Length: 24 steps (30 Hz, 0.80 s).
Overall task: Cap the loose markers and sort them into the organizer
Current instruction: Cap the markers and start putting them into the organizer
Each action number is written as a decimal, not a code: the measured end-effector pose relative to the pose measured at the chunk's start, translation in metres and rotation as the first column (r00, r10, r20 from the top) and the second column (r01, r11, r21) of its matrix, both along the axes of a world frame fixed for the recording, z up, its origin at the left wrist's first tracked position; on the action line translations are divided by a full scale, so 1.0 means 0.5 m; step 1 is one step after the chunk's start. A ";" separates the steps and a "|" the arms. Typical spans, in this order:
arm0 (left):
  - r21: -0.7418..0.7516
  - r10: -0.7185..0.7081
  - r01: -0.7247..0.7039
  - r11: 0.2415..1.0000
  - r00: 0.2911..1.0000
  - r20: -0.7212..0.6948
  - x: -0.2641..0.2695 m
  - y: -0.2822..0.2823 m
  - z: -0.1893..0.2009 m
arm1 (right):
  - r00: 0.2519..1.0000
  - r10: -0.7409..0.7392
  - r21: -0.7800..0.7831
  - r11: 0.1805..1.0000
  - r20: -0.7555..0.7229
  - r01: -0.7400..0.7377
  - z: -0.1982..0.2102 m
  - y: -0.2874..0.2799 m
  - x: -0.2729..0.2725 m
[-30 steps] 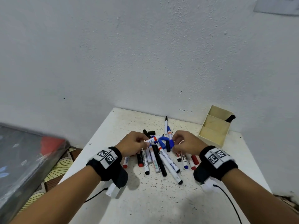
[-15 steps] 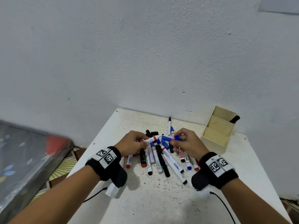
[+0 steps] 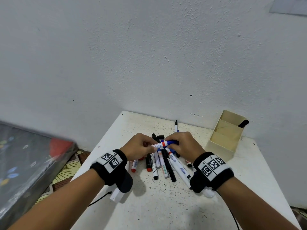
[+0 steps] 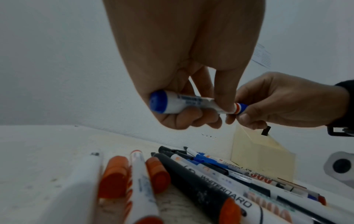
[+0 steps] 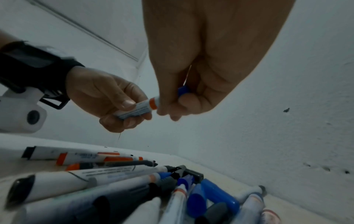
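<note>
My left hand [image 3: 141, 147] [image 4: 184, 109] grips the white barrel of a blue marker [image 3: 160, 144] [image 4: 184, 104] [image 5: 138, 110], held level above the pile. My right hand [image 3: 182, 144] [image 5: 178, 106] [image 4: 268, 106] holds the blue cap [image 3: 172, 142] [image 5: 182, 91] on the marker's tip end, next to its red band. Below both hands lies a pile of loose markers [image 3: 164, 165] [image 4: 201, 181] [image 5: 134, 181], black, red and blue, with loose caps among them. The cream organizer [image 3: 227, 135] [image 4: 262, 157] stands at the back right with one black marker [image 3: 243, 123] in its rear compartment.
The white speckled table [image 3: 166, 205] stands in a corner against white walls. A thin pen [image 3: 176, 126] lies behind the pile near the wall. A dark patterned slab [image 3: 25, 163] leans beside the table's left edge. Cables trail from both wristbands.
My right hand picked a blue cap from the pile, lifted it and brought it left onto the tip of the marker my left hand holds. Both hands rose slightly.
</note>
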<state>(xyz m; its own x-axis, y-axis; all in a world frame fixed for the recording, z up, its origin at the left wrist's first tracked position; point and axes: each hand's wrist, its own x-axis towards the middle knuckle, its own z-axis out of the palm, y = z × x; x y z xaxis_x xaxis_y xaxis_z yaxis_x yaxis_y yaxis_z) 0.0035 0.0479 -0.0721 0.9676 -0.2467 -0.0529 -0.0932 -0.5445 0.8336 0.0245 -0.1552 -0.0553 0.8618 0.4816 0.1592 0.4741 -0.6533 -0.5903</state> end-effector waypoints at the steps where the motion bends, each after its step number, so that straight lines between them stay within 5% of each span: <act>1: 0.011 -0.004 0.004 1.000 1.000 0.008 -0.001 0.004 -0.003 | 1.000 0.012 -0.021 1.000 -0.021 -0.012 0.003 -0.001 0.001; 6: 0.026 -0.042 0.041 0.999 0.998 0.039 -0.005 0.013 -0.013 | 0.980 0.033 -0.031 0.999 -0.195 -0.040 0.010 -0.006 0.008; 11: 0.088 -0.069 0.060 0.994 0.993 0.099 -0.003 0.019 -0.011 | 0.893 0.083 0.188 0.982 -0.442 0.002 0.014 -0.013 0.001; 17: 0.099 -0.037 0.019 0.995 0.984 0.177 0.002 0.029 0.002 | 0.964 0.052 0.177 0.984 -0.261 -0.005 0.018 -0.017 0.006; 24: 0.093 0.018 -0.046 0.995 0.959 0.283 -0.003 0.032 -0.003 | 0.965 0.055 0.272 0.962 -0.256 0.018 0.010 -0.001 -0.004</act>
